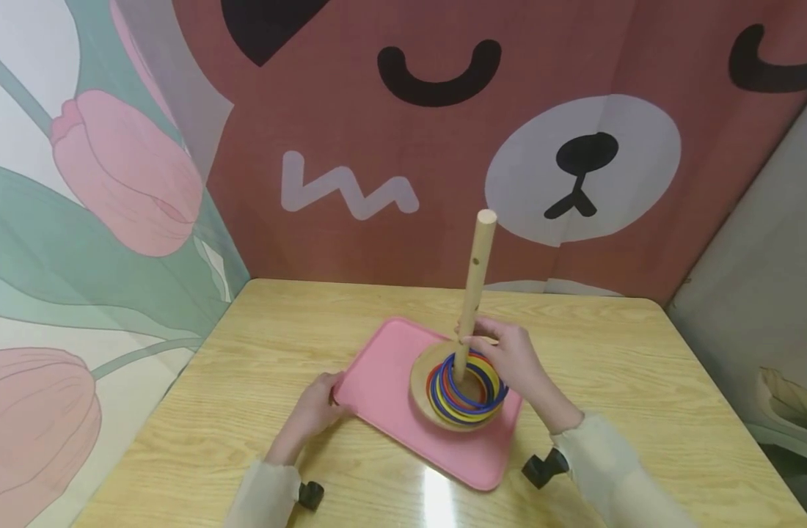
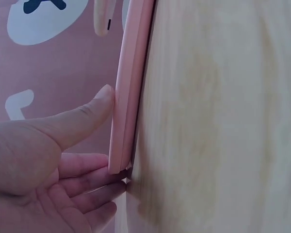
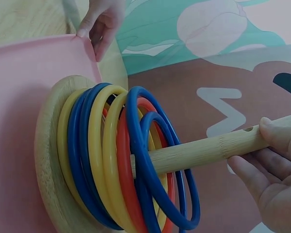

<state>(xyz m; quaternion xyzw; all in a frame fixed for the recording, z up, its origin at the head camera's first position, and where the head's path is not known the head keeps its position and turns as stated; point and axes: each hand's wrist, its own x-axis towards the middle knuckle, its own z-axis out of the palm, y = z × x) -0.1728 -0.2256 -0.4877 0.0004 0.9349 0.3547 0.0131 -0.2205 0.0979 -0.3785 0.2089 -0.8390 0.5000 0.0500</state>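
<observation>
A pink tray (image 1: 380,370) lies aslant on the table, bearing a round wooden base (image 1: 420,385) with a tall wooden post (image 1: 479,268). Blue, yellow and red rings (image 3: 96,145) are stacked loosely around the post's foot, the top ones tilted. My right hand (image 1: 511,357) pinches the post above the rings between thumb and fingers. At the tray's left corner, my left hand (image 1: 316,405) holds the edge, its thumb (image 2: 94,107) against the rim and the fingers curled at the corner's underside.
The light wooden table (image 1: 245,396) ends at a hanging cloth (image 1: 351,249) printed with a bear face. Another cloth with tulips (image 1: 129,176) hangs at the left. A pale wall (image 1: 767,220) stands along the right side. Each wrist wears a small black device (image 1: 545,468).
</observation>
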